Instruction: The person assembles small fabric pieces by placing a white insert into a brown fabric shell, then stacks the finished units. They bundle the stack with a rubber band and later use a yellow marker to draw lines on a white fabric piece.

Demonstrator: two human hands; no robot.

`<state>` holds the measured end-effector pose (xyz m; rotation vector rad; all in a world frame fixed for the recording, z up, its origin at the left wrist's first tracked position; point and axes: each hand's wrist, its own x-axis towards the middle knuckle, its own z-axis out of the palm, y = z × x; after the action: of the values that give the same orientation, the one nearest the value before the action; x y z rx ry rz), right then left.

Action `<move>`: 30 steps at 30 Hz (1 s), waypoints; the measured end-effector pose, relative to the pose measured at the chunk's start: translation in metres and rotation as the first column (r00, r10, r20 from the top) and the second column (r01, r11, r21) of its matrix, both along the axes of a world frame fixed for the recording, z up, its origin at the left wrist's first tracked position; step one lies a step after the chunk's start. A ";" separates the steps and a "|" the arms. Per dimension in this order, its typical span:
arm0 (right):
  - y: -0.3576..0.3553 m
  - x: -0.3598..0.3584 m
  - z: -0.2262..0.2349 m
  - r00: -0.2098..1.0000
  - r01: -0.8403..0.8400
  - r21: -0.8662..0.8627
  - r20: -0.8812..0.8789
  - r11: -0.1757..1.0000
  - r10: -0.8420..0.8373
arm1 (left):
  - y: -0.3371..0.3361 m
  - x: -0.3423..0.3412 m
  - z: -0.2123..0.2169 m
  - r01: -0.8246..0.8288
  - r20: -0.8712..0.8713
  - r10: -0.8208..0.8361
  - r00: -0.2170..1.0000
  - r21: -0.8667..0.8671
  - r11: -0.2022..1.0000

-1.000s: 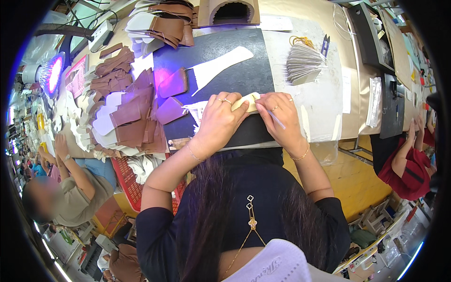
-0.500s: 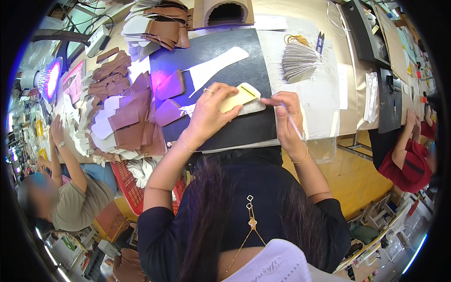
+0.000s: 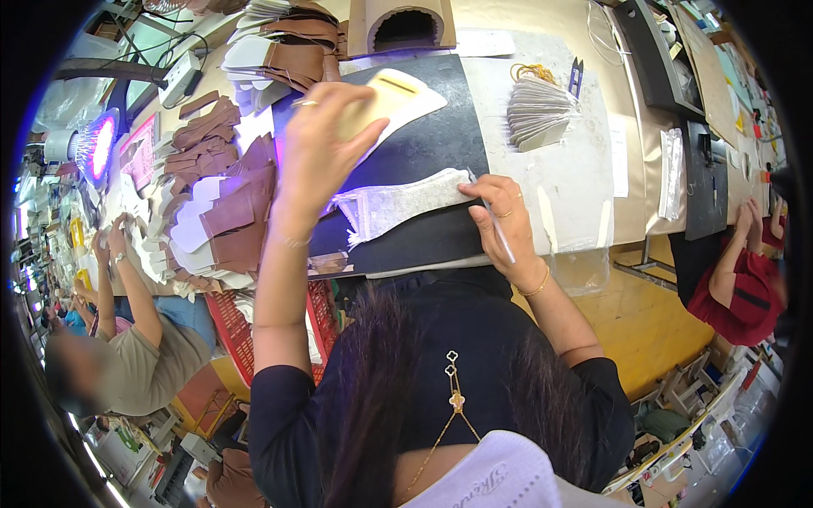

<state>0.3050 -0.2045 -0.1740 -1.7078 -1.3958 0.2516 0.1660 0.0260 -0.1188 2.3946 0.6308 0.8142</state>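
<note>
My left hand (image 3: pixel 326 140) is closed on a pale yellow, rounded plate (image 3: pixel 394 91) with a narrow dark slot near its tip. The plate lies over the far white cut piece (image 3: pixel 430 103), covering part of it. Nearer to me, a grey-white piece (image 3: pixel 406 205) with a flared, strip-like left end rests on the black mat (image 3: pixel 461 148). In my right hand (image 3: pixel 506 212) is a slim, pale pen-like tool (image 3: pixel 505 241), its upper end by the right tip of the grey-white piece. What lies under my left palm is hidden.
Stacked brown and white cut pieces (image 3: pixel 233 212) crowd the left side. Beyond the mat stands a box with an arched opening (image 3: pixel 411 25). To the right lie a fanned grey bundle (image 3: pixel 538 114) and small snips (image 3: pixel 576 76). A glowing lamp (image 3: pixel 97 144) and co-workers flank the table.
My left hand has lifted the yellow plate off the near piece and carried it away from me, onto the far white piece. My right hand with the pen-like tool moved slightly.
</note>
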 end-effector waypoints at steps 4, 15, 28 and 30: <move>-0.004 0.005 -0.001 0.977 0.110 0.000 -0.186 0.994 -0.108 | -0.003 0.019 -0.029 0.104 -0.184 -0.069 0.980 0.188 0.977; -0.001 0.004 -0.005 0.836 0.112 0.000 -0.540 0.994 -0.094 | -0.082 -0.011 -0.041 0.272 -0.216 -0.242 0.946 0.122 0.954; -0.002 0.004 -0.004 0.824 0.123 -0.002 -0.556 0.992 -0.104 | -0.092 -0.009 -0.047 0.262 -0.244 -0.206 0.948 0.226 0.938; -0.002 0.005 -0.003 0.888 0.132 -0.017 -0.443 0.991 -0.126 | -0.094 -0.008 -0.047 0.264 -0.246 -0.201 0.948 0.257 0.930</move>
<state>0.3100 -0.2060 -0.1771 -1.5970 -0.9401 0.5210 0.1576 -0.0676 -0.1662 2.7839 0.3096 0.5787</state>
